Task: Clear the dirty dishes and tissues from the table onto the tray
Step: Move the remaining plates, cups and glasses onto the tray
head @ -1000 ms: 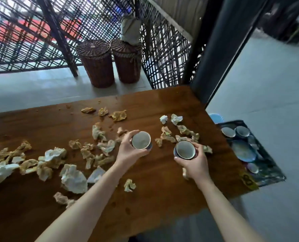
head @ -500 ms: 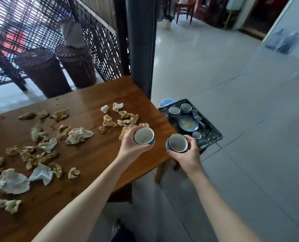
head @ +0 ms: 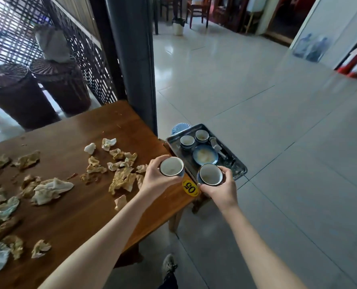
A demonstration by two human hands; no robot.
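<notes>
1. Sticker (head: 190, 187): yellow oval with black "05", set askew on the near right corner of the table (head: 69, 215). No other writing is legible.
2. Left grip (head: 154, 180): fingers curled round a cup (head: 171, 166), blue outside and pale inside, mouth up, held over the table's right edge.
3. Right grip (head: 221, 190): fingers curled round a second cup (head: 210, 175) of the same kind, at the near end of the tray (head: 233, 163). Whether it touches the tray cannot be told.
4. Tray: metal, just beyond the table's right end. It holds two small cups (head: 187, 140), a smeared plate (head: 205, 155) and a pale utensil (head: 215, 142) too small to identify. Its support is hidden.
5. Tissues (head: 50, 189): crumpled and stained, scattered over the table. Those at the left are cut off by the frame.
6. Blue ribbed object (head: 178, 128): behind the tray and mostly hidden.
7. Red cylinders (head: 354, 63): far right, cut off.
</notes>
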